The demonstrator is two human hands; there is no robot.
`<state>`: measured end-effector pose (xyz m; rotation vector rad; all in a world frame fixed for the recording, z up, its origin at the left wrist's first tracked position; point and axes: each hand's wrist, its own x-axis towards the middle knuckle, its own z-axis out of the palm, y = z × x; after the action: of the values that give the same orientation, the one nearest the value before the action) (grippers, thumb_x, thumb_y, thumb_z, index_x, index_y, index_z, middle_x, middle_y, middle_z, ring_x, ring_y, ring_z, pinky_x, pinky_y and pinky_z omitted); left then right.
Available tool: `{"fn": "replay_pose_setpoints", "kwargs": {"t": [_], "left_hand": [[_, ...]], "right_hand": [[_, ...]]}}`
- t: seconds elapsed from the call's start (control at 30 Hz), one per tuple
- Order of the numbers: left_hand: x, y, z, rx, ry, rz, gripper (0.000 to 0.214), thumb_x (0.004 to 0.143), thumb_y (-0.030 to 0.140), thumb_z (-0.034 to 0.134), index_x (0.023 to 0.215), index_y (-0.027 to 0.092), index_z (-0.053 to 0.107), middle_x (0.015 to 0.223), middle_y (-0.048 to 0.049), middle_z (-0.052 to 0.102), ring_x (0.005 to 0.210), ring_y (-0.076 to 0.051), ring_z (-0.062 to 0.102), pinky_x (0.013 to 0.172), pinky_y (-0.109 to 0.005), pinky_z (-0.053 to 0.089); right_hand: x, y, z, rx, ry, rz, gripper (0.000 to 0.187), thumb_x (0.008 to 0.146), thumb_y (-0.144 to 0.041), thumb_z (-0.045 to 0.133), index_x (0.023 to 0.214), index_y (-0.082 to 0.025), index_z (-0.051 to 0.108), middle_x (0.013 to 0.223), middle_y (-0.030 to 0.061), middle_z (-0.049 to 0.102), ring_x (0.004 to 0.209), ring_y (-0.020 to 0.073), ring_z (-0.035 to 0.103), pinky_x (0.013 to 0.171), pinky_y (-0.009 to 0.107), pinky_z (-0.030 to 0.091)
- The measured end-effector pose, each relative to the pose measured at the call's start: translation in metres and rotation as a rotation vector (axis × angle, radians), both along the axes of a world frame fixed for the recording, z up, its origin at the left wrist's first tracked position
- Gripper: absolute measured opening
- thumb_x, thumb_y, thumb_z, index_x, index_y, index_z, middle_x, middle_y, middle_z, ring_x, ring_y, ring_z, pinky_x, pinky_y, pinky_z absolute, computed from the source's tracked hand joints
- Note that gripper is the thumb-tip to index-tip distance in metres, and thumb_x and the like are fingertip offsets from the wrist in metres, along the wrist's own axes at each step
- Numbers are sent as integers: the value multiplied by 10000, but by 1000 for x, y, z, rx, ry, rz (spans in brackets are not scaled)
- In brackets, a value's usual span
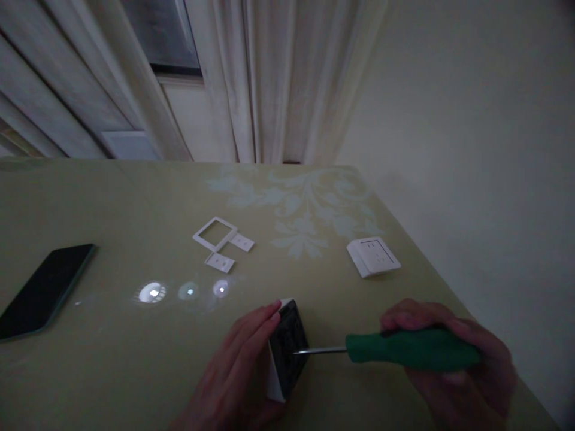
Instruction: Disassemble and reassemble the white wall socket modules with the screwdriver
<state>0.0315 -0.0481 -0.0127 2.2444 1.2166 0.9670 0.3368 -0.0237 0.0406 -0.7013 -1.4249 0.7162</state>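
Observation:
My left hand (pixel 240 365) is closed around a wall socket (pixel 287 344), a white plate with a black back, tilted up on edge near the table's front. Its black back faces right. In my right hand (pixel 462 353) is a screwdriver (pixel 404 349) with a green handle, held level and pointing left. The metal tip meets the socket's black back. Whether it sits in a screw is too dark to tell.
A white square frame (pixel 202 241) lies mid-table beside two small white cover pieces (pixel 243 242) (pixel 221 262). Another white socket (pixel 374 256) rests at the right. A dark phone (pixel 47 290) lies at the left. Wall and curtains border the table (pixel 135 221).

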Motion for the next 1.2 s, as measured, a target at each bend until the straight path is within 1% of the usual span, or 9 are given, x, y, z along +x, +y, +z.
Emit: {"fn": "replay_pose_setpoints", "kwargs": {"t": [0.17,0.27,0.47,0.63,0.77,0.9,1.03,1.13,1.2], "left_hand": [[1,0,-2,32,4,-6,833,892,107,700,1647,218,367,1620,-201,570,1498,-373,556,1186,-542,544],[2,0,-3,62,0,6,797,919,103,685,1645,210,375,1595,-208,594,1491,-367,564,1183,-540,548],[-3,1,-2,67,55,10,848,892,12,601,1674,218,344,1629,-182,562,1530,-362,516,1196,-535,540],[-1,0,-3,175,110,-4,837,938,0,603,1697,212,321,1627,-165,576,1527,-337,527,1215,-484,532],[3,3,-5,109,90,40,882,893,58,676,1688,214,326,1627,-170,575,1508,-352,550,1191,-495,558],[2,11,-13,-62,31,93,1027,794,213,846,1673,265,318,1598,-175,601,1434,-390,625,1109,-541,620],[-1,15,-22,-103,64,51,1078,756,243,887,1668,295,314,1595,-174,605,1445,-406,611,1119,-578,602],[-3,16,-18,-79,114,-34,1122,739,242,918,1677,322,307,1604,-157,605,1441,-403,617,1116,-579,604],[-8,24,-10,-43,127,-68,1038,812,315,894,1676,331,318,1622,-150,590,1437,-383,624,1089,-543,627]], "right_hand": [[-2,0,7,-20,-6,-56,231,1010,-390,733,1233,-432,775,1012,5,817,805,217,739,705,365,657],[-4,0,9,-26,-10,-117,205,960,-453,798,1160,-408,802,936,32,802,775,236,714,647,378,649],[-3,-3,2,-108,-24,-212,348,863,-537,882,1086,-283,801,906,60,730,818,240,684,643,360,638],[-6,2,-6,-134,97,-299,295,836,-461,917,971,-253,758,786,3,592,698,186,580,543,306,522],[-5,8,-8,-123,47,-413,338,822,-506,915,969,-238,770,866,23,650,769,195,617,590,298,538],[-1,26,-10,-302,284,-461,336,832,-502,907,925,-218,754,808,-13,668,644,133,623,513,232,520],[4,51,-20,-548,632,-440,370,750,-468,960,850,-197,727,817,-33,745,626,99,685,501,168,563],[1,59,-30,-640,666,-357,394,700,-416,989,918,-180,761,978,22,812,700,127,754,573,191,635],[-4,60,-34,-668,659,-299,407,674,-393,1006,916,-174,762,999,42,820,749,159,785,622,216,664]]}}
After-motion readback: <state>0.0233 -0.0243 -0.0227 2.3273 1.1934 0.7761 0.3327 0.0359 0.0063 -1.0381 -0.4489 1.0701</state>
